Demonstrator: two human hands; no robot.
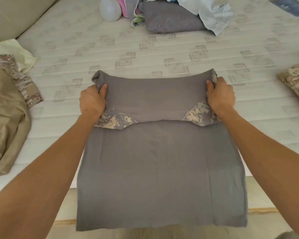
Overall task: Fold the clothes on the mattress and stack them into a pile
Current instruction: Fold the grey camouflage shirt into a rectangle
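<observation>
A grey shirt (160,163) with camouflage sleeve patches lies flat on the mattress (145,52), its lower part hanging over the near edge. Its top portion is folded down toward me, so the camouflage patches show at both sides of the fold. My left hand (91,100) grips the left end of that folded part, thumb on top. My right hand (220,96) grips the right end the same way. A heap of unfolded clothes (173,16), grey, pale blue and pink, sits at the far middle of the mattress.
A tan and camouflage garment (9,107) lies crumpled at the left, with a pale yellow cloth (19,50) behind it. Another camouflage piece (295,81) lies at the right edge. A translucent white plastic object (110,9) rests by the far heap. A dark blue flat item (293,6) is at far right.
</observation>
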